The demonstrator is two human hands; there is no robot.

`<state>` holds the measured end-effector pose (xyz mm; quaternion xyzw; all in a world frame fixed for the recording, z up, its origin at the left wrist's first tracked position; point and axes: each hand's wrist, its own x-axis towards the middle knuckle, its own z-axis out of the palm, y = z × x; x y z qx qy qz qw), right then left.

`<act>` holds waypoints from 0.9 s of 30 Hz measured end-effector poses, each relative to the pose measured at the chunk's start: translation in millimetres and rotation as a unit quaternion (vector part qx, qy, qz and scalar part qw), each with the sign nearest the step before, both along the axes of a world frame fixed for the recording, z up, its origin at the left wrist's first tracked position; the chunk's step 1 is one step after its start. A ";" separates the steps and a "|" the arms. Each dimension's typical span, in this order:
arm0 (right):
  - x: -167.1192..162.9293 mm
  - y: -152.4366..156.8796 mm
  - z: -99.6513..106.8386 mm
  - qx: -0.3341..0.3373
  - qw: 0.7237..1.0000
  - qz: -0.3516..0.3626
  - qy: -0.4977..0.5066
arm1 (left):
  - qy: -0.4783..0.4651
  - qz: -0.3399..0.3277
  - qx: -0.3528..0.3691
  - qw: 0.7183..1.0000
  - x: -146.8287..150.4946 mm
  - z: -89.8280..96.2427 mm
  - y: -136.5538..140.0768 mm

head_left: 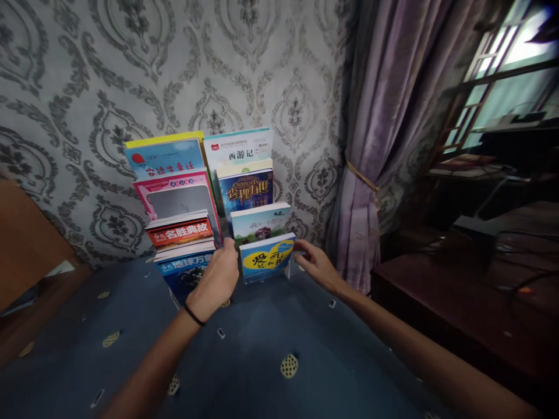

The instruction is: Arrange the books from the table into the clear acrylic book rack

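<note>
Picture and story books stand in two stepped columns against the wall. My left hand [220,269], a black band at its wrist, reaches between the columns with fingers curled. Beside it on the left is a blue book [186,276] in the front row; its fingertips are partly hidden. At the front of the right column leans a blue book with a yellow patch [266,260], in a clear stand [288,271]. My right hand [321,269] is at that book's right edge, fingers bent and thumb apart. Behind it stand a pale green-blue book [262,224] and a dark blue book [247,189].
A dark blue patterned cloth [253,361] covers the table. Patterned wallpaper [297,110] rises behind the books. To the right hang a tied purple curtain [362,233] and a dark red cabinet [419,297] with cables. A brown wooden piece [30,244] is at the left.
</note>
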<state>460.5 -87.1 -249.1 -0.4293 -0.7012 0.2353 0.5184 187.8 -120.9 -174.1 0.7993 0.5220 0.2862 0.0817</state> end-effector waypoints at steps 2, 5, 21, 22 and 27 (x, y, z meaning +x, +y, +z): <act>6.3 6.9 14.0 0.004 0.999 -0.020 0.037 | 0.002 0.022 0.030 0.999 1.9 18.5 1.7; 8.2 23.6 44.1 0.007 0.997 -0.003 0.081 | 0.013 0.035 0.067 0.997 9.5 45.4 8.3; -22.5 69.6 80.9 0.051 0.996 -0.073 -0.020 | 0.154 0.107 0.046 0.981 26.7 81.4 37.9; -22.8 69.8 80.3 0.046 0.996 -0.078 -0.019 | 0.163 0.107 0.052 0.980 27.3 80.8 35.8; -23.2 65.9 89.3 0.062 0.988 -0.131 -0.059 | 0.208 0.123 0.080 0.967 29.6 86.1 25.7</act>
